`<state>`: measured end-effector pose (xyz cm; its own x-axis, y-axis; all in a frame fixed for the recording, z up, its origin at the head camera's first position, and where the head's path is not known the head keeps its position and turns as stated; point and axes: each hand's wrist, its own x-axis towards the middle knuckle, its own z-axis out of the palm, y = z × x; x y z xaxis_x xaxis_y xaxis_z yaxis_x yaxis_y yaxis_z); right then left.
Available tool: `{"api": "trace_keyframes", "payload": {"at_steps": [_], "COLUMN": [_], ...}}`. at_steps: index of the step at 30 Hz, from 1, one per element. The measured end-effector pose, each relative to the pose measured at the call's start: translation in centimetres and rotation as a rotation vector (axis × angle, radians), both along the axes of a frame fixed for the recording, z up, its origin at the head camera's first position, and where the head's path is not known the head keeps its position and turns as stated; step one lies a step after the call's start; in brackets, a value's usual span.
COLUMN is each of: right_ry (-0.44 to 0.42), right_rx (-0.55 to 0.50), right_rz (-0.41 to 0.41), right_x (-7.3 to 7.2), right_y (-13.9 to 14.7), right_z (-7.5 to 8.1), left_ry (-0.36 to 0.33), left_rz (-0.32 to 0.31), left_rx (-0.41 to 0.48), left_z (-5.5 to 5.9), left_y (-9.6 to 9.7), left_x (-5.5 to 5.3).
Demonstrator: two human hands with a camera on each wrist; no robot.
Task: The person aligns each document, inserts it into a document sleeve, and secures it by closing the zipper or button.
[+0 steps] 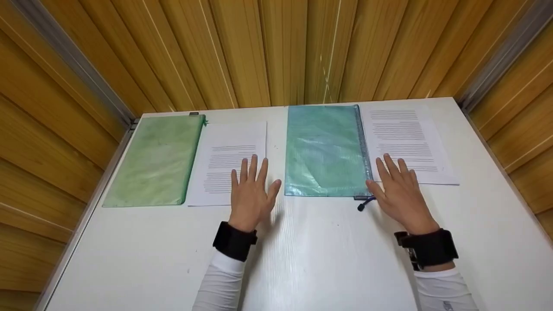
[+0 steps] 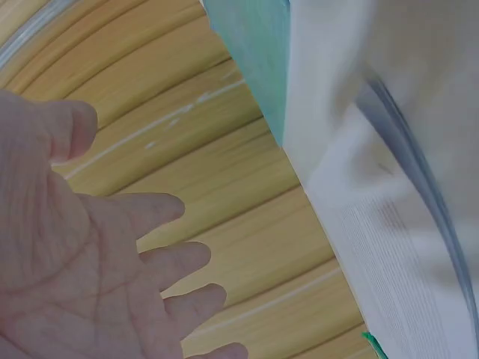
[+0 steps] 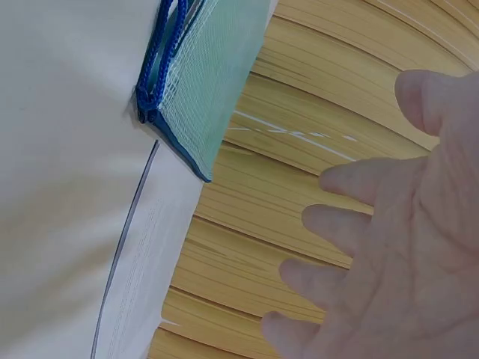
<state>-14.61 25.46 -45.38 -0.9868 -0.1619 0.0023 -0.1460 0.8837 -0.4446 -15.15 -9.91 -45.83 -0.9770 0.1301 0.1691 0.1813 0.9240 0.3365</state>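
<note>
My left hand [image 1: 251,198] hovers with spread fingers over the lower right of a printed stack of paper [image 1: 220,172]; its bare palm shows in the left wrist view. To that stack's left lies a light green zip pouch [image 1: 151,162]. Fingers spread too, my right hand [image 1: 402,196] is above the lower left edge of a second printed stack [image 1: 404,142]. Beside it, a blue-green mesh zip pouch [image 1: 326,151] lies flat, its blue zip cord [image 3: 163,60] at the near right corner. Neither hand holds anything.
Everything lies on a white table [image 1: 324,259]. Wood-patterned panels [image 1: 281,52] stand behind it and at both sides, with metal posts [image 1: 82,65] at the corners. Black bands [image 1: 235,242] are strapped round both wrists.
</note>
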Motion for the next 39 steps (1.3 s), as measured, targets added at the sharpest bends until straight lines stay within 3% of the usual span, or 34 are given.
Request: {"api": "trace_keyframes", "payload": {"at_steps": [14,25,31,39], "right_ry": [-0.011,-0.035,-0.04,-0.082], "right_rx": [-0.041,-0.051,-0.065,-0.074], "right_rz": [-0.037,-0.085,-0.094,-0.075], "right_x": [-0.4,-0.8,-1.0,-1.2], "right_y": [0.2,0.3,0.5,0.5], "right_z": [-0.8,-1.4,-2.0,-2.6], "left_ry": [0.037,0.075,0.046,0.091], "left_rz": [-0.16,-0.273,-0.326,-0.387], "left_rx": [-0.146,-0.401,-0.463,-0.503], "left_z": [0.4,1.3,0.5,-1.4], "left_y": [4.8,8.8,11.3,14.2], "left_x": [-0.4,-1.5,-1.8,-1.3]}}
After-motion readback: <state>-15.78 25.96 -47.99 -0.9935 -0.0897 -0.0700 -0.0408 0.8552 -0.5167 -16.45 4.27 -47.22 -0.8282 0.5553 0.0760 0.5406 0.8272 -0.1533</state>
